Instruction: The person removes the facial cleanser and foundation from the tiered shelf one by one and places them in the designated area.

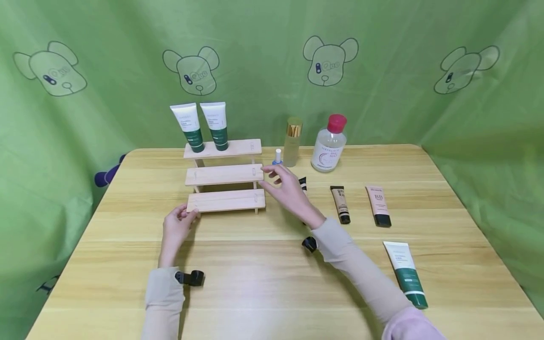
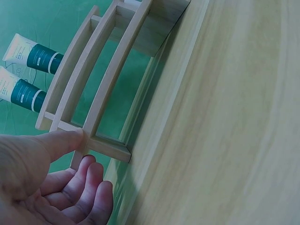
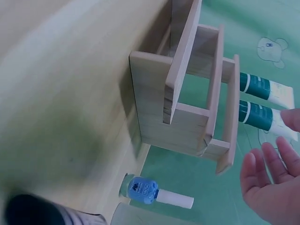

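Wooden rack (image 1: 226,201), 3 tiers, stands on the tabletop (image 1: 250,293), ahead of you; its tiers climb away from your side. Take it as the landmark.

Your left hand (image 1: 176,229) is grasping the rack at the left end of its lowest tier, thumb against the edge, fingers curled in beneath. Your right hand (image 1: 289,191) is at the rack's right end, level with the middle tier: released, thumb parted from loosely bent fingers, nothing in it. Whether a fingertip touches the wood, you cannot tell.

On the rack's top tier, left half: 2 white-and-green tubes (image 1: 214,123), upright, side by side, leaning slightly.

Just right of the rack's back: blue polish bottle (image 3: 143,190), white cap. Next to it, gold-capped bottle (image 1: 292,146); farther right of the rack, red-capped bottle (image 1: 327,148). All 3 upright.

Lying right of the rack, nearest first: dark-ended tube (image 1: 303,183), mostly hidden by your right hand; beige tube (image 1: 340,204), black cap; pink tube (image 1: 378,205), marked BB. Well right of the rack and closer to you: lone white-and-green tube (image 1: 403,271), lying flat.

Behind the rack: green curtain (image 1: 255,28), bear-head outlines.
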Motion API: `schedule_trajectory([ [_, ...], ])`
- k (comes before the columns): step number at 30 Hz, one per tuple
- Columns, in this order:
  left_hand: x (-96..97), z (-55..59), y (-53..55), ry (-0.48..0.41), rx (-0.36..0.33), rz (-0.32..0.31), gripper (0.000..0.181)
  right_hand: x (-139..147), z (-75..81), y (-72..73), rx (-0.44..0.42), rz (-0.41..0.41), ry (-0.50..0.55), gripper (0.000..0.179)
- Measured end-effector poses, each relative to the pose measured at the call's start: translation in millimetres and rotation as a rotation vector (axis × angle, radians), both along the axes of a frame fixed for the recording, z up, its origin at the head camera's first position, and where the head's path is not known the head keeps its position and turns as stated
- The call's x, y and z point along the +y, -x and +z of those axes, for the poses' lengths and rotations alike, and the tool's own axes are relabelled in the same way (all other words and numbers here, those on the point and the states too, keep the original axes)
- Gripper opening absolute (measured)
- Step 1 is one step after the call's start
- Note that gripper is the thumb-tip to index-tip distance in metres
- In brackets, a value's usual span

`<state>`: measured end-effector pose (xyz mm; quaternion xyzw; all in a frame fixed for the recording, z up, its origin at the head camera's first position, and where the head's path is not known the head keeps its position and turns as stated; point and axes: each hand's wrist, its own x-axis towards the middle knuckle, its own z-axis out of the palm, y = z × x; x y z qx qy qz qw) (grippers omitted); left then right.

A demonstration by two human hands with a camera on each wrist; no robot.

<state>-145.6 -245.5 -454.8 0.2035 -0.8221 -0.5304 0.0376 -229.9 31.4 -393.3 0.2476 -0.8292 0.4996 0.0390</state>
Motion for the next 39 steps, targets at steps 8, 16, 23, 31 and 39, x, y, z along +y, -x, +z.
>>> schedule_trajectory([
  [8,0.1,0.0,0.4,-0.009,0.001,0.002,0.051,-24,3.0,21.8,0.057,0.045,-0.033,0.042],
  [16,1.7,-1.8,3.1,-0.015,0.001,-0.001,0.052,-42,13.6,42.8,0.092,0.039,-0.094,0.047],
  [23,0.2,-0.3,-0.1,-0.020,-0.010,-0.004,0.054,-59,19.6,62.1,0.066,0.025,-0.126,0.051],
  [31,-1.9,0.2,-2.0,-0.013,-0.011,-0.005,0.054,-82,29.0,71.5,-0.079,0.046,-0.125,0.063],
  [39,-1.3,-0.8,-1.4,-0.031,-0.006,-0.007,0.054,-98,34.8,80.1,-0.089,0.008,-0.171,0.071],
])
